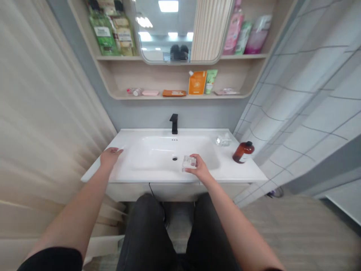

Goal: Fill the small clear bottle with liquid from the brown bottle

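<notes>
My right hand (200, 167) is closed around the side of a small clear plastic box (189, 162), held over the front right part of the white sink basin (158, 165). What is inside the box, if anything, is too blurred to tell. Over the left end of the counter, my left hand (109, 158) has its fingers curled and drawn together near the surface. A faint pale, see-through shape shows by its fingertips, too indistinct to name. Another clear plastic container (223, 140) stands at the back right corner of the counter.
A brown bottle with a black cap (243, 152) leans in view on the right counter. The black faucet (174, 124) rises behind the basin. Above, a shelf (180, 97) carries an orange pouch (197, 82), a green tube (211, 81) and small packs. A curtain hangs left.
</notes>
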The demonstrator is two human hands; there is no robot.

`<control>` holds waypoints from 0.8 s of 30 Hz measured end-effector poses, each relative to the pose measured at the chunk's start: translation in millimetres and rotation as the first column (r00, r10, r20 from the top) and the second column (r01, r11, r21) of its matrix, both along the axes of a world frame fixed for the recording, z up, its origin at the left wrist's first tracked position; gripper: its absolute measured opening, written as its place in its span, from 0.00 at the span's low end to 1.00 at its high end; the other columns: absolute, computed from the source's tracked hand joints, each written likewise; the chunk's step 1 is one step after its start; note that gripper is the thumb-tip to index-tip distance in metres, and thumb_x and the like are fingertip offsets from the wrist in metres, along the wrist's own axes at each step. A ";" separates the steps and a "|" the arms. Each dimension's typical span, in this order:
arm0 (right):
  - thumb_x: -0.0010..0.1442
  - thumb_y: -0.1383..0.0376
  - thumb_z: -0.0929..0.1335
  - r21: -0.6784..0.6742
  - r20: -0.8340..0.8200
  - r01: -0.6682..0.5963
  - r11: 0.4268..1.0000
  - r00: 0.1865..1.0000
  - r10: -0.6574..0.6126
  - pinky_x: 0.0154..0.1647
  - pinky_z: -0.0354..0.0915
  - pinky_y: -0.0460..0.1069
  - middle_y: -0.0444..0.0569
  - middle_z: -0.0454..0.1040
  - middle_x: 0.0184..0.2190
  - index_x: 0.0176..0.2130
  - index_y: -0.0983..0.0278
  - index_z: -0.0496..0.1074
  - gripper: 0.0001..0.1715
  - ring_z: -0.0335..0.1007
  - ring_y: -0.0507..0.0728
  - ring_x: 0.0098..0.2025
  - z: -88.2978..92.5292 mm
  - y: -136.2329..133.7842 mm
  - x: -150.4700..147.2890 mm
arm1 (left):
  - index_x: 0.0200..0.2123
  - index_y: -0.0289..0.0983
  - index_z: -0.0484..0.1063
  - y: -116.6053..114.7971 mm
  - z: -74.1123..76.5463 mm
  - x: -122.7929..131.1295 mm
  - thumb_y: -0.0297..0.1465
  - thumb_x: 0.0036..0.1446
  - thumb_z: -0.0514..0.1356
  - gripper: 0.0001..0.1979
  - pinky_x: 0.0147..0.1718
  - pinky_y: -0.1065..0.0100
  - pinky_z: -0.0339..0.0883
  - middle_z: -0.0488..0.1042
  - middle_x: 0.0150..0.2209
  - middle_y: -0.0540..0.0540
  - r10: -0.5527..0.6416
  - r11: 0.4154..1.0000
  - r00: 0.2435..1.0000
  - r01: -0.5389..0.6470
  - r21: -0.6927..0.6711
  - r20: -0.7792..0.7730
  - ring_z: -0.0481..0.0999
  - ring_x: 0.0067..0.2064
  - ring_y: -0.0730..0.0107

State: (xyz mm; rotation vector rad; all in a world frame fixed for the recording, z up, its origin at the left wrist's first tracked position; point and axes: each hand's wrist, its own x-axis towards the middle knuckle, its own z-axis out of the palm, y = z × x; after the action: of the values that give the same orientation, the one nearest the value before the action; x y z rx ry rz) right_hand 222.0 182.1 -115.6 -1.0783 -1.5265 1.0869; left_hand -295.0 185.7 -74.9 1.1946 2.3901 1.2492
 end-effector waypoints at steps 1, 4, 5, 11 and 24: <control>0.39 0.52 0.85 -0.006 -0.012 0.000 1.000 1.000 0.000 0.51 0.72 0.56 0.43 0.74 0.42 0.53 0.56 0.69 0.46 0.72 0.61 0.43 -1.8 2.1 0.0 | 0.42 0.35 0.79 7.5 -4.3 -4.2 0.43 0.54 0.72 0.20 0.46 0.57 0.71 0.80 0.34 0.45 0.012 0.999 0.999 -0.013 -0.032 -0.037 0.79 0.40 0.56; 0.41 0.53 0.85 -0.016 -0.054 -0.019 1.000 0.998 0.018 0.51 0.72 0.56 0.44 0.75 0.43 0.53 0.56 0.67 0.46 0.73 0.61 0.44 -5.1 3.6 1.8 | 0.42 0.34 0.80 23.2 -16.7 -12.4 0.44 0.57 0.71 0.19 0.48 0.54 0.70 0.81 0.37 0.41 0.039 0.994 0.993 -0.050 -0.095 -0.114 0.78 0.42 0.52; 0.42 0.53 0.85 -0.013 -0.051 -0.026 1.000 0.998 0.026 0.51 0.72 0.56 0.44 0.75 0.44 0.54 0.56 0.67 0.46 0.73 0.61 0.44 -5.7 3.2 2.8 | 0.43 0.34 0.80 26.2 -20.5 -13.7 0.44 0.58 0.70 0.20 0.49 0.53 0.70 0.81 0.38 0.39 0.040 0.993 0.991 -0.053 -0.102 -0.128 0.78 0.43 0.51; 0.44 0.55 0.85 0.007 0.059 -0.051 0.999 0.997 0.051 0.49 0.70 0.54 0.44 0.75 0.46 0.54 0.56 0.69 0.43 0.73 0.60 0.43 -7.3 1.8 7.7 | 0.45 0.32 0.81 32.4 -36.3 -14.3 0.46 0.58 0.70 0.23 0.51 0.54 0.68 0.81 0.43 0.37 0.010 0.992 0.971 -0.039 -0.117 -0.240 0.78 0.48 0.48; 0.43 0.54 0.85 -0.003 0.029 -0.150 0.989 0.988 0.150 0.50 0.70 0.54 0.44 0.75 0.46 0.54 0.56 0.69 0.44 0.73 0.60 0.44 -6.0 3.8 11.2 | 0.59 0.29 0.70 14.4 -10.3 22.6 0.33 0.61 0.68 0.25 0.73 0.47 0.54 0.73 0.63 0.31 -0.010 0.998 0.972 0.023 0.052 -0.236 0.68 0.69 0.44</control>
State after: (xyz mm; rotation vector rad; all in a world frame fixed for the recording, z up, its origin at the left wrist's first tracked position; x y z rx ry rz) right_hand 233.2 185.9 -121.6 -0.9961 -1.6520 1.1786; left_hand -272.4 200.1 -85.3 1.4507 2.5171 1.2377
